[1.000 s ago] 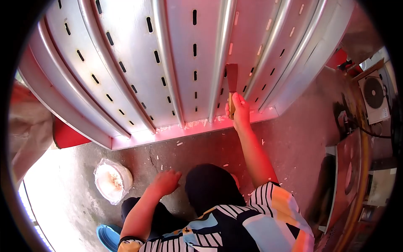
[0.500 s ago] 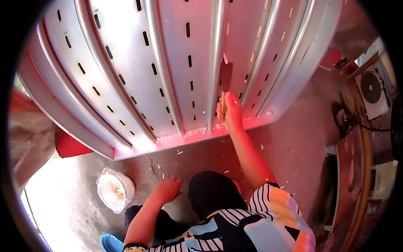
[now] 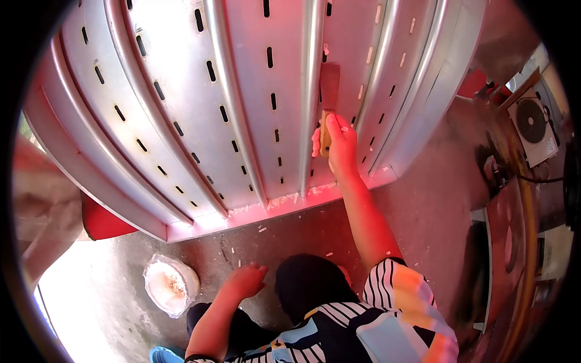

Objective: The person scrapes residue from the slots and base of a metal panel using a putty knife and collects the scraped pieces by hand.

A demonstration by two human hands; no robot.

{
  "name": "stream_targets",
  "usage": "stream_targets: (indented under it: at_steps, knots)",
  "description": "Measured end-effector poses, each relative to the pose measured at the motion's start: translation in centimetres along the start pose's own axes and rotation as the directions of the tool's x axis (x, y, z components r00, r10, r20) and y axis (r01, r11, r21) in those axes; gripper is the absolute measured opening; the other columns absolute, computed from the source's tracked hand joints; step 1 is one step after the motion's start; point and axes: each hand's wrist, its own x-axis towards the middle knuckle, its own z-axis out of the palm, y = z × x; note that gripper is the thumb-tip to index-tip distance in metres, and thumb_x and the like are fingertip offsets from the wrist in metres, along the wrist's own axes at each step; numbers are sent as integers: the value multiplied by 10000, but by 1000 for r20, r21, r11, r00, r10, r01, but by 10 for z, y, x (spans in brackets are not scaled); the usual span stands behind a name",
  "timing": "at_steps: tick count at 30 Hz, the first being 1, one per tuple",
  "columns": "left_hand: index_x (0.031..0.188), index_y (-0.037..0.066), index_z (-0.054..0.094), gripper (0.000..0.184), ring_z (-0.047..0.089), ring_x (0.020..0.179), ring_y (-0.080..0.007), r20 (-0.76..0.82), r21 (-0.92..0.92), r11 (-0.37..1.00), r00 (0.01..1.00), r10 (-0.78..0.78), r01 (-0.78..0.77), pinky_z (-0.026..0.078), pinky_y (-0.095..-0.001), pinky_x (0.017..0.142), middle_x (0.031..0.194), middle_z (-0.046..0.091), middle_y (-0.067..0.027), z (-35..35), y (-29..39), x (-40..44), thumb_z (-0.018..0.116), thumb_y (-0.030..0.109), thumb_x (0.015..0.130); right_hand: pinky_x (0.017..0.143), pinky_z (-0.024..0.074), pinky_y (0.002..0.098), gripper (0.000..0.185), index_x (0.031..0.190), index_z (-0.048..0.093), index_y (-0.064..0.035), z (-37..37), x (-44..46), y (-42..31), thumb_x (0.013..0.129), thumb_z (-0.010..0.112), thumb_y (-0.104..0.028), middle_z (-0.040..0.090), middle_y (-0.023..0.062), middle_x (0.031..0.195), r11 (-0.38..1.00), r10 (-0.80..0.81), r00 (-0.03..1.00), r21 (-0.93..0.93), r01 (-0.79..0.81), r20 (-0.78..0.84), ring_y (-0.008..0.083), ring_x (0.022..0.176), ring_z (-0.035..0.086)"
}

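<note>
My right hand (image 3: pixel 339 145) is wrapped round the wooden handle of a scraper (image 3: pixel 329 85), its flat blade pointing up against the large slotted metal panel (image 3: pixel 248 91). The blade lies just right of a long metal rod, below a slot with a pale piece in it. Several slots further right also show pale plugs, while those on the left look dark. My left hand (image 3: pixel 247 281) hangs over the floor near my knee, fingers curled; whether it holds anything is hidden.
Pale scraps lie along the panel's bottom ledge (image 3: pixel 272 209) and on the floor. A lined bucket (image 3: pixel 171 284) of scraps stands at lower left, with a blue basin (image 3: pixel 166 354) below it. A fan unit (image 3: pixel 532 124) and a metal-edged bench (image 3: pixel 505 242) are at right.
The scraper and my right hand have moved up along the panel. The pale piece above the blade sits higher. The whole view has shifted slightly, and my left hand stays near my knee.
</note>
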Motion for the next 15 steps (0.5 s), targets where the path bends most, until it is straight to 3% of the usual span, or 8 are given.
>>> stream_targets:
  at_steps: [2, 5, 8, 11, 15]
  knots:
    - [1191, 81, 505, 454, 557, 1012, -362, 22, -10, 1000, 1000, 8, -8, 470, -443, 826, 1079, 565, -177, 2, 1, 6, 646, 256, 796, 396, 444, 283, 287, 948, 509, -23, 13, 15, -30, 964, 434, -300, 555, 82, 632, 999, -35, 999, -13, 36, 12, 154, 438, 519]
    - [1182, 78, 513, 450, 555, 1016, -360, -51, -33, 997, 996, 68, -69, 470, -444, 826, 1076, 564, -180, -1, -1, 4, 650, 259, 793, 372, 429, 286, 286, 936, 495, -32, 3, -1, -16, 963, 431, -309, 556, 88, 626, 998, 59, 998, -27, -59, -17, 156, 432, 518]
    - [1034, 66, 543, 331, 590, 963, -355, -163, 18, 997, 984, 78, -76, 490, -451, 784, 1022, 590, -177, 9, -9, 7, 648, 264, 790, 356, 415, 287, 276, 909, 481, -42, 11, 9, -26, 964, 427, -307, 548, 91, 615, 998, 52, 998, -27, -53, -19, 157, 414, 502]
    - [1187, 70, 510, 470, 551, 1022, -362, -71, -10, 999, 996, 46, -47, 472, -440, 827, 1073, 562, -186, 3, -9, 7, 650, 278, 789, 354, 403, 288, 275, 926, 487, -44, 19, 19, -34, 970, 415, -305, 539, 86, 615, 999, -20, 999, -37, 18, -32, 155, 414, 490]
    - [1185, 69, 510, 469, 563, 995, -368, -82, 4, 998, 995, 65, -65, 475, -439, 818, 1068, 563, -187, 5, -11, 7, 650, 274, 787, 384, 400, 304, 299, 905, 481, -36, 18, 9, -34, 965, 430, -325, 533, 87, 622, 997, 71, 997, 11, -71, -5, 164, 440, 490]
